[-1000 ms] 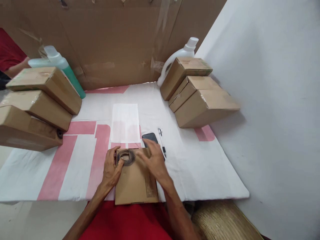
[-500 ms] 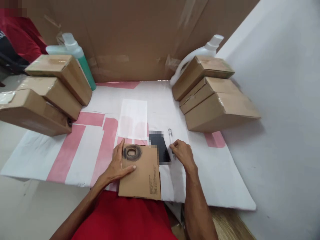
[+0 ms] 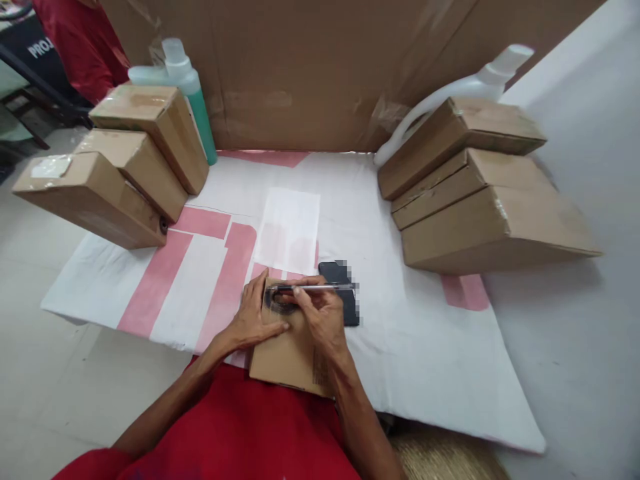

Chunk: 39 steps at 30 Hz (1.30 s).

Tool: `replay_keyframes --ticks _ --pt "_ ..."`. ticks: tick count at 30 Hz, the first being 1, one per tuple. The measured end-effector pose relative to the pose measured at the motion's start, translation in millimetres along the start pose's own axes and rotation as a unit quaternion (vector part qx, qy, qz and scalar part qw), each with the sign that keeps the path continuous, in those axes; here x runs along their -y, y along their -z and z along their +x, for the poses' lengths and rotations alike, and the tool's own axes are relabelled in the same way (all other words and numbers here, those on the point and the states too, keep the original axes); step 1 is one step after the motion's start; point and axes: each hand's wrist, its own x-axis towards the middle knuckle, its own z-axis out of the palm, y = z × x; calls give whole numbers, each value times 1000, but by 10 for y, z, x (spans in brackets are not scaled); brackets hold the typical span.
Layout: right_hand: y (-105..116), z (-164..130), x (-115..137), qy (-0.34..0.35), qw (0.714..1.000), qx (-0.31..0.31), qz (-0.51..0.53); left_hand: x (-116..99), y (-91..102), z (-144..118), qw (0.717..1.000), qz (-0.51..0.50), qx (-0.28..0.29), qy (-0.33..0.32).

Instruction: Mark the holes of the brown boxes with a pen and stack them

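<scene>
A small flat cardboard box (image 3: 287, 357) lies at the table's front edge, against my red shirt. My left hand (image 3: 249, 321) grips its left side, thumb on top and fingers along the edge. Between the fingers of my right hand (image 3: 324, 321) is a pen (image 3: 317, 288), held nearly level, its dark tip end pointing left. That end is over the dark scribbled ring (image 3: 271, 303) around a cutout in the box's top; whether it touches is unclear. A dark phone-like slab (image 3: 352, 308) lies just right of the box, partly behind my right hand.
Cardboard boxes (image 3: 145, 143) and a green liquid bottle (image 3: 201, 113) stand at the left. More boxes (image 3: 460, 227) and a white jug (image 3: 440, 100) are at the right. A white sheet (image 3: 287, 227) lies ahead, before a large cardboard panel (image 3: 300, 67). A person's red sleeve (image 3: 85, 53) shows far left.
My right hand has brought the pen from beside the dark slab leftward onto the scribbled ring. My left hand keeps its grip on the box. The camera view has shifted.
</scene>
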Motion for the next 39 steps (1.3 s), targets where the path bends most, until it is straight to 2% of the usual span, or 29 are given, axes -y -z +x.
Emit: replay_keyframes --ticks 3,8,12,17,19,20,22,23,24,25,26,29,32,35,39 --pt "-53 1 -52 13 999 24 -40 0 -2 2 1000 -9 -2 3" --pt "86 -27 -39 28 995 34 -88 -20 7 -3 1000 -7 -4 7" --pt "239 -6 -22 18 991 -2 -131 -13 16 -3 1000 -3 4 9" --pt "430 260 147 45 971 -77 -224 9 34 4 1000 0 -2 10" --pt "606 377 278 55 936 -109 -329 16 41 12 1000 4 -5 10" --pt "720 417 342 32 903 -122 -410 17 42 16 1000 5 -6 9" --pt "970 456 440 -66 808 -128 -572 15 42 20 1000 6 -7 7" --pt "1090 459 464 -123 761 -119 -626 10 40 21 1000 7 -8 8" --pt "1199 458 470 -172 726 -105 -658 5 39 20 1000 9 -10 10" --pt "1291 455 460 -208 706 -91 -670 -1 37 20 1000 12 -11 14" --pt "1364 452 440 -228 700 -80 -672 -7 36 20 1000 14 -12 16" --pt "1484 443 364 -246 702 -46 -667 -15 36 21 1000 17 -12 17" --pt "1492 396 326 -232 712 -34 -662 -8 37 24 1000 17 -13 10" --pt "1395 292 268 -198 729 -47 -653 -2 37 21 1000 13 -14 13" --pt "1122 142 49 -142 765 -77 -624 -3 36 18 1000 8 -14 12"
